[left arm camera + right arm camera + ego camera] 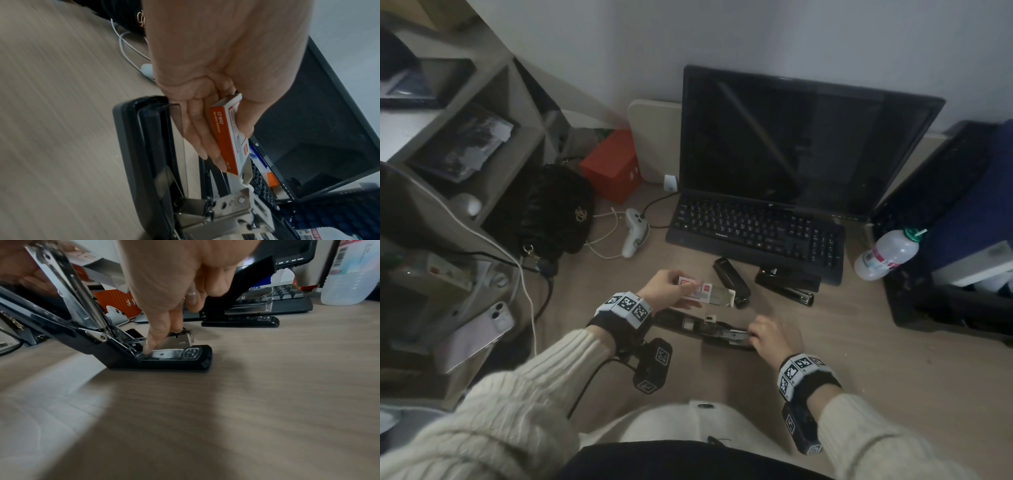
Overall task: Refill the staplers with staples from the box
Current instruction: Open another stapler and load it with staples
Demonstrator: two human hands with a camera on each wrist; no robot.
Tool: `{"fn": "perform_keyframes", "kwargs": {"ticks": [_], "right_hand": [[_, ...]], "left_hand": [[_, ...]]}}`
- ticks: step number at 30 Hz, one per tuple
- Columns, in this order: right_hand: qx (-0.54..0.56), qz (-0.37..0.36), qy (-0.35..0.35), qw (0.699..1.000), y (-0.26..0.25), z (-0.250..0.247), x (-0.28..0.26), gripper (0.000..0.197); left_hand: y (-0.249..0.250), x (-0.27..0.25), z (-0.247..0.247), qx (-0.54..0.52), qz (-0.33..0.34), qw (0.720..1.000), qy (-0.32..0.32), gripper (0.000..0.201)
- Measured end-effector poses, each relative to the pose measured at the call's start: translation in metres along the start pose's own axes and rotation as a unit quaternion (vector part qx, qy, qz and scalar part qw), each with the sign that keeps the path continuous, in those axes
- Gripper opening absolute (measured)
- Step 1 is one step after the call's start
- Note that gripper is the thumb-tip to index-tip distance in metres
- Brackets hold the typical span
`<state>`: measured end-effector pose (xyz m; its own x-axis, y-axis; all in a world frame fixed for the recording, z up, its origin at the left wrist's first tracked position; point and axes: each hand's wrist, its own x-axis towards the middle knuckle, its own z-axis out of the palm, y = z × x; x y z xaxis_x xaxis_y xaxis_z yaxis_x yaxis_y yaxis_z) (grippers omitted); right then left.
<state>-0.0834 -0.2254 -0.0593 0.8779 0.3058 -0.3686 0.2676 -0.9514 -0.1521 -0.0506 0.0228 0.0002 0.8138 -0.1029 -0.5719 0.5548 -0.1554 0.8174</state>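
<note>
My left hand (688, 295) grips a small orange and white staple box (700, 291), its end flap open, just above the desk. In the left wrist view the staple box (224, 141) sits between thumb and fingers of the left hand (232, 146). A black stapler (709, 327), swung wide open, lies in front of me. My right hand (755, 334) pinches the front of its metal magazine, index fingertip down by the base (174, 361). Two more black staplers (732, 281) (787, 286) lie by the keyboard; the right one (242, 318) stands open.
Behind the staplers sit a black keyboard (756, 229) and a monitor (791, 137). A water bottle (887, 255) lies at the right. A black bag (554, 212), white controller (633, 233), cables and a red box (613, 164) fill the left; a phone (482, 329) lies further left.
</note>
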Motion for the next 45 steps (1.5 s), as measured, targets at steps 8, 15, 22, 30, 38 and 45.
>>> {"fn": "perform_keyframes", "kwargs": {"ticks": [8, 15, 22, 30, 38, 45], "right_hand": [[0.051, -0.036, -0.005, 0.998, 0.004, -0.004, -0.006, 0.017], [0.009, -0.055, -0.044, 0.997, 0.006, -0.008, -0.022, 0.025], [-0.011, -0.067, -0.098, 0.993, -0.001, -0.001, -0.018, 0.034], [0.230, -0.102, 0.164, 0.954, -0.012, -0.034, -0.023, 0.026], [0.194, -0.116, 0.195, 0.955, -0.032, -0.051, -0.003, 0.041], [0.169, -0.100, 0.219, 0.956, -0.031, -0.054, -0.012, 0.022]], "left_hand": [[0.002, -0.001, -0.003, -0.024, 0.005, 1.000, 0.001, 0.037], [0.002, -0.004, -0.001, -0.012, 0.005, 1.000, -0.005, 0.037], [0.007, -0.010, 0.003, -0.026, 0.004, 1.000, -0.007, 0.035], [0.012, -0.011, 0.010, -0.011, 0.042, 0.998, 0.038, 0.023], [0.022, -0.014, 0.023, -0.016, 0.073, 0.997, 0.034, 0.030], [0.024, -0.017, 0.027, -0.034, 0.073, 0.997, 0.012, 0.029]]}}
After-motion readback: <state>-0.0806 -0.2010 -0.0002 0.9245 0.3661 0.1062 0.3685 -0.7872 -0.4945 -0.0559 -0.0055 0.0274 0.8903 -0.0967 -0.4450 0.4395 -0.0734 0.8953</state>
